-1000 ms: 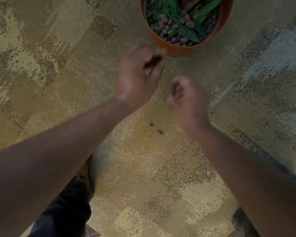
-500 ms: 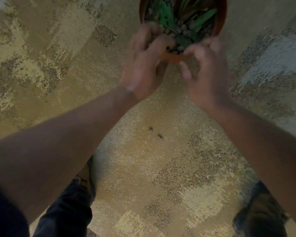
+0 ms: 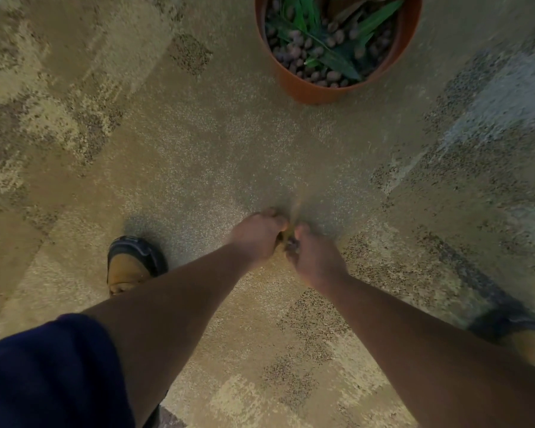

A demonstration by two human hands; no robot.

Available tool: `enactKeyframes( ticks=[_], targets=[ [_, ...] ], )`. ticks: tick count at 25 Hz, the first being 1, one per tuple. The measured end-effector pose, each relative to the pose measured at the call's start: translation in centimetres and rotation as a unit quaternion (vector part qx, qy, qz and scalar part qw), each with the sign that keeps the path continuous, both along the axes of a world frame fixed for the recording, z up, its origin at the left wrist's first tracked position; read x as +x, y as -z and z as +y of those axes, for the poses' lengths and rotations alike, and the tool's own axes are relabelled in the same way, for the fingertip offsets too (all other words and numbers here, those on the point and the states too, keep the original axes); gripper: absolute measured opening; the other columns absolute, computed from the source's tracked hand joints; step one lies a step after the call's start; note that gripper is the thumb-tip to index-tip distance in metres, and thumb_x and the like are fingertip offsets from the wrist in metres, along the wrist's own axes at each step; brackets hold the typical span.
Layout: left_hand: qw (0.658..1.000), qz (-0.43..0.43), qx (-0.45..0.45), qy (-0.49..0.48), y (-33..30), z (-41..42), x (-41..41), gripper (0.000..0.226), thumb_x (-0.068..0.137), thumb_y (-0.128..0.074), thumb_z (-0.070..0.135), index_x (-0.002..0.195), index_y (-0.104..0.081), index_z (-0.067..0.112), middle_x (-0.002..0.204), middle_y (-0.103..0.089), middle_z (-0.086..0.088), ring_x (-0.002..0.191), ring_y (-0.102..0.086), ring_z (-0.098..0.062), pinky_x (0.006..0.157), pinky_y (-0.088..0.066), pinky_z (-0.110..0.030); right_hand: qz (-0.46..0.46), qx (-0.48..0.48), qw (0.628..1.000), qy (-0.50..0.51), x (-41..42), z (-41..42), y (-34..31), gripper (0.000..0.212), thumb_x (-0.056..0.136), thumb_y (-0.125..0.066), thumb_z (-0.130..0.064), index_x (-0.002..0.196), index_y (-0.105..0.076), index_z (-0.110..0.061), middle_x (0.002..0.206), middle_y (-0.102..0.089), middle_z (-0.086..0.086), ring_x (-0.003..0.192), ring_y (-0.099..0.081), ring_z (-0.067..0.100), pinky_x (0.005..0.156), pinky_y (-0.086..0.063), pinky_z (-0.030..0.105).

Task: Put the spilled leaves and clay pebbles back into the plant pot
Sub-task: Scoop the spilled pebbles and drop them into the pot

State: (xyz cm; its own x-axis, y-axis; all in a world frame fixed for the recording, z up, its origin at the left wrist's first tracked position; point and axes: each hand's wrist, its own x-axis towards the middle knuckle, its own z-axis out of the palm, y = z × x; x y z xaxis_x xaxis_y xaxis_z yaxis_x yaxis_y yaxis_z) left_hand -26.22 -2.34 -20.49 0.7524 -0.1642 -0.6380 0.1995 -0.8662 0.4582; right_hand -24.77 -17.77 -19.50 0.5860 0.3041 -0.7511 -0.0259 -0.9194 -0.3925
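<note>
Pebbles (image 3: 292, 241) on carpet (image 3: 198, 180), well short of pot (image 3: 309, 91); left hand (image 3: 255, 234), right hand (image 3: 314, 257) pinched together over them, grip unclear; small, may drop in transit.

Plant pot (image 3: 309, 91): smooth matt terracotta-coloured plastic, holding rough matt clay pebbles (image 3: 294, 52) and glossy green leaves (image 3: 340, 61). Floor (image 3: 198, 143) beneath pot: coarse, flecked carpet pile. Below-left of pot, shoe (image 3: 130, 264): matt tan upper, dark smooth toe cap

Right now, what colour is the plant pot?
The plant pot is terracotta orange, clearest in the head view.
</note>
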Motion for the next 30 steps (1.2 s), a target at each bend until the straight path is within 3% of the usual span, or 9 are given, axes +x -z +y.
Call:
enactKeyframes(
  ticks=[4, 7, 11, 13, 16, 19, 22, 26, 30],
  targets=[
    [1.000, 0.024, 0.007, -0.009, 0.2, -0.2, -1.0, 0.004, 0.096, -0.066, 0.019, 0.098, -0.070, 0.019, 0.097, -0.066, 0.001, 0.082, -0.068, -0.017, 0.076, -0.062, -0.035, -0.017, -0.015, 0.996, -0.083, -0.2, -0.3, -0.2, 0.013, 0.105, -0.049, -0.027, 0.111, -0.055, -0.017, 0.081, -0.066, 0.003, 0.072, -0.068, 0.020, 0.064, -0.062, 0.039],
    [0.996, 0.083, 0.015, 0.016, 0.2, 0.4, -1.8, 0.008, 0.097, -0.066, 0.027, 0.095, -0.067, 0.020, 0.088, -0.069, 0.001, 0.079, -0.068, -0.016, 0.074, -0.061, -0.034, -0.005, 0.002, 0.997, -0.075, -0.2, -0.2, -0.4, 0.015, 0.102, -0.056, -0.025, 0.114, -0.053, -0.016, 0.083, -0.068, 0.004, 0.072, -0.070, 0.020, 0.064, -0.063, 0.038],
    [0.996, 0.091, 0.000, -0.002, 0.1, 1.2, -2.4, 0.008, 0.097, -0.063, 0.027, 0.091, -0.065, 0.022, 0.082, -0.068, 0.003, 0.073, -0.066, -0.014, 0.071, -0.060, -0.034, -0.008, 0.008, 0.998, -0.055, -0.1, 0.6, -0.6, 0.029, 0.101, -0.059, -0.027, 0.123, -0.043, -0.018, 0.083, -0.069, 0.003, 0.066, -0.069, 0.018, 0.053, -0.058, 0.032],
    [0.996, 0.091, -0.001, -0.013, 0.0, 1.2, -2.4, 0.012, 0.098, -0.060, 0.026, 0.089, -0.064, 0.021, 0.082, -0.068, 0.001, 0.074, -0.066, -0.016, 0.069, -0.059, -0.033, -0.022, 0.005, 0.998, -0.062, 0.1, 1.1, -0.4, 0.023, 0.103, -0.055, -0.025, 0.123, -0.043, -0.018, 0.080, -0.069, 0.004, 0.064, -0.068, 0.018, 0.052, -0.059, 0.033],
    [0.996, 0.073, 0.013, -0.052, -0.4, 1.5, -2.5, 0.010, 0.096, -0.057, 0.022, 0.087, -0.061, 0.022, 0.082, -0.067, 0.003, 0.073, -0.065, -0.016, 0.068, -0.061, -0.035, -0.035, -0.013, 0.992, -0.120, 0.2, 1.7, 0.0, 0.016, 0.105, -0.049, -0.019, 0.121, -0.049, -0.016, 0.077, -0.067, 0.005, 0.064, -0.068, 0.021, 0.057, -0.062, 0.038],
    [0.990, -0.043, 0.052, -0.126, -0.7, 3.2, -2.6, 0.009, 0.098, -0.051, 0.018, 0.095, -0.058, 0.023, 0.088, -0.064, 0.005, 0.076, -0.060, -0.014, 0.069, -0.058, -0.033, -0.031, -0.026, 0.989, -0.142, 0.6, 1.9, 0.0, 0.027, 0.102, -0.050, -0.008, 0.128, -0.051, -0.014, 0.083, -0.071, 0.009, 0.069, -0.070, 0.024, 0.054, -0.058, 0.034],
    [0.956, -0.130, 0.108, -0.238, -0.9, 6.5, -1.9, 0.011, 0.103, -0.049, 0.023, 0.104, -0.059, 0.018, 0.101, -0.057, 0.004, 0.093, -0.049, -0.015, 0.085, -0.048, -0.035, -0.047, -0.033, 0.992, -0.111, 2.4, 1.3, -0.3, 0.015, 0.101, -0.055, -0.011, 0.115, -0.055, -0.014, 0.073, -0.062, 0.002, 0.059, -0.062, 0.015, 0.046, -0.047, 0.025],
    [0.910, -0.063, 0.128, -0.388, -0.2, 10.3, -0.4, 0.020, 0.101, -0.056, 0.031, 0.107, -0.058, 0.012, 0.109, -0.049, -0.006, 0.102, -0.049, -0.025, 0.089, -0.042, -0.039, -0.101, -0.047, 0.992, -0.061, 5.5, -0.8, 0.0, 0.010, 0.100, -0.059, -0.024, 0.100, -0.051, -0.018, 0.067, -0.051, -0.003, 0.052, -0.050, 0.007, 0.042, -0.035, 0.020],
    [0.953, -0.006, 0.075, -0.293, 0.4, 9.1, -0.2, 0.029, 0.103, -0.051, 0.044, 0.105, -0.060, 0.016, 0.093, -0.060, 0.000, 0.087, -0.059, -0.021, 0.073, -0.045, -0.032, -0.131, -0.070, 0.989, 0.016, 7.8, -2.7, 0.8, 0.016, 0.100, -0.058, -0.028, 0.089, -0.050, -0.020, 0.066, -0.057, 0.000, 0.059, -0.061, 0.018, 0.049, -0.047, 0.026]
  ],
)
